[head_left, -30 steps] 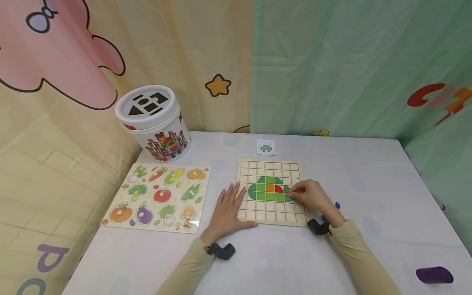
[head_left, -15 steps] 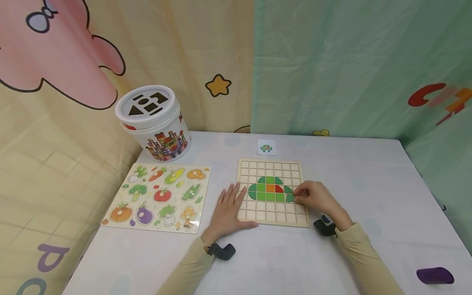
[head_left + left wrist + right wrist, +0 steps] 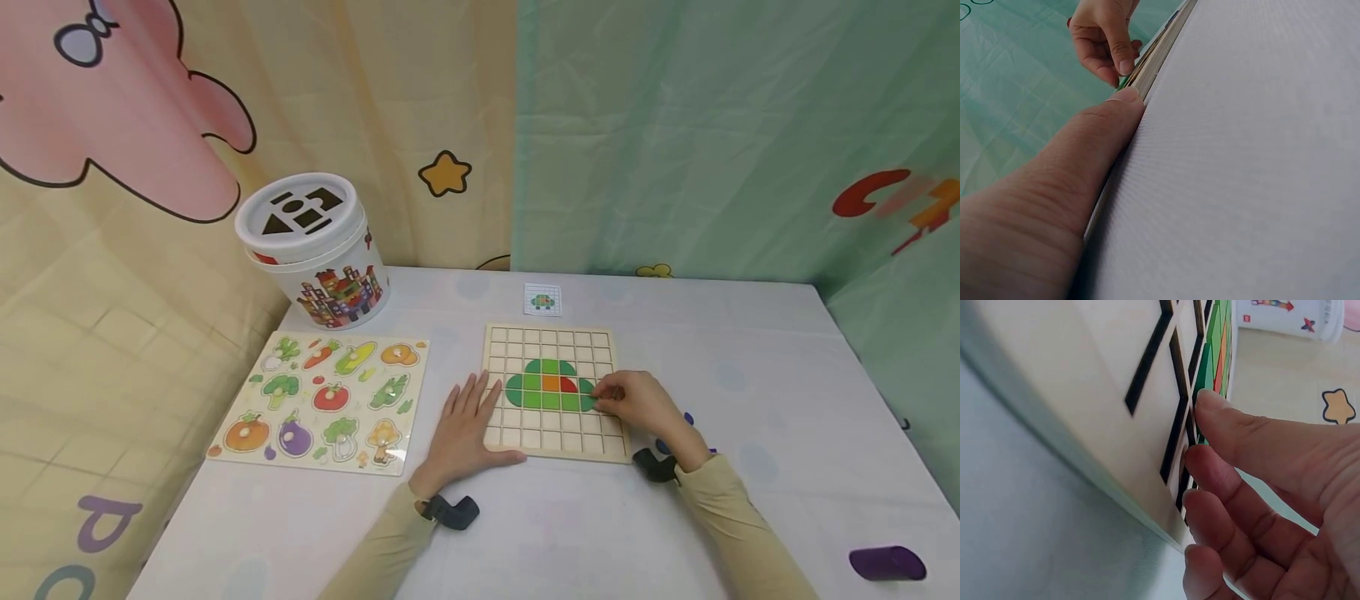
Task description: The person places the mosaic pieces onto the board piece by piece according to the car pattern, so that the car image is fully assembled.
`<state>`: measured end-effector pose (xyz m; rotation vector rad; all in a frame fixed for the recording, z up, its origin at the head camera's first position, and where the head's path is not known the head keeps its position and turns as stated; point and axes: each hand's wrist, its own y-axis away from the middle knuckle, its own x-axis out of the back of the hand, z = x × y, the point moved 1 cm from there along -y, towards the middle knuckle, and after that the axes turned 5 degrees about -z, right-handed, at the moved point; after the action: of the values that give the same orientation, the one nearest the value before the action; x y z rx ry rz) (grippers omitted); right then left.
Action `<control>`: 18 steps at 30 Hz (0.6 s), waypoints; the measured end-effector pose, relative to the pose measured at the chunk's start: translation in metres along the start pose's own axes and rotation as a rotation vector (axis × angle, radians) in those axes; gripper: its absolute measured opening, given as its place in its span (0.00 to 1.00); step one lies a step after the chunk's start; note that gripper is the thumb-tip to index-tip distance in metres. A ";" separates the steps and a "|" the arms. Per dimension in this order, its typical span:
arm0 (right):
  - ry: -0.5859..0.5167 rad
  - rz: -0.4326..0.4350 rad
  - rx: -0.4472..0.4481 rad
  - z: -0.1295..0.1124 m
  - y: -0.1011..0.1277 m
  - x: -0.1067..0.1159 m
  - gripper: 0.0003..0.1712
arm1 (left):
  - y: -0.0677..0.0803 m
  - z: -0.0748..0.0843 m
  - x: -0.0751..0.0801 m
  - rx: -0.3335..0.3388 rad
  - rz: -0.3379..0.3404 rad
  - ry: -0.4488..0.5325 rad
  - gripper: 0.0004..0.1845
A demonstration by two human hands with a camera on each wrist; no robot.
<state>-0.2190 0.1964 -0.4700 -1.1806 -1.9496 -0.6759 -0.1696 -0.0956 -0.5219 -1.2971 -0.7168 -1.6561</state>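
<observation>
A wooden grid board (image 3: 525,437) lies on the table. Green, orange and red tiles form a car-like shape in its middle. Spread flat, my left hand (image 3: 465,425) rests at the board's left side. In the left wrist view its thumb (image 3: 1110,115) lies along the board's edge. My right hand (image 3: 637,404) is at the shape's right end, fingers loosely bent. The right wrist view shows the thumb (image 3: 1216,409) touching a dark green tile (image 3: 1205,372), while the other fingertips are apart from it, against or close to the board. The right fingertips partly cover that end.
A small picture card (image 3: 542,300) lies behind the board. To the left are a vegetable puzzle (image 3: 311,408) and a white bucket (image 3: 322,250) with a shape-slotted lid. Blue pieces (image 3: 688,417) sit beside the right wrist, and a purple block (image 3: 887,563) is at front right.
My right hand shifted slightly right, then a little back left. The lower dark green tile at the right end, askew half a second ago, now sits more squarely. My left hand stays put.
</observation>
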 end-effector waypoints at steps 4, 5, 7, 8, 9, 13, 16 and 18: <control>0.006 0.004 -0.021 -0.002 0.002 0.001 0.04 | 0.000 0.000 0.000 -0.007 0.010 0.005 0.60; 0.000 0.008 -0.027 -0.002 0.004 0.002 0.05 | 0.000 0.001 0.000 -0.008 0.011 0.009 0.60; -0.011 0.028 -0.040 -0.002 0.008 0.004 0.05 | 0.000 0.001 0.000 -0.008 0.009 0.009 0.60; -0.015 0.043 -0.047 -0.002 0.010 0.006 0.05 | 0.000 0.001 0.000 -0.008 0.007 0.008 0.60; -0.016 0.063 -0.054 -0.002 0.013 0.007 0.06 | 0.000 0.001 0.000 -0.007 0.005 0.006 0.60; -0.002 0.162 -0.058 0.002 0.026 0.018 0.07 | 0.000 0.002 0.001 -0.003 0.002 0.001 0.60; -0.007 0.244 -0.038 0.012 0.037 0.025 0.09 | 0.000 0.002 0.002 -0.001 0.002 0.002 0.60; -0.004 0.292 -0.034 0.027 0.044 0.028 0.11 | 0.001 0.002 0.003 0.001 0.000 0.008 0.60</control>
<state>-0.1965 0.2495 -0.4608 -1.4521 -1.7265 -0.5542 -0.1684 -0.0950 -0.5186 -1.2889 -0.7130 -1.6597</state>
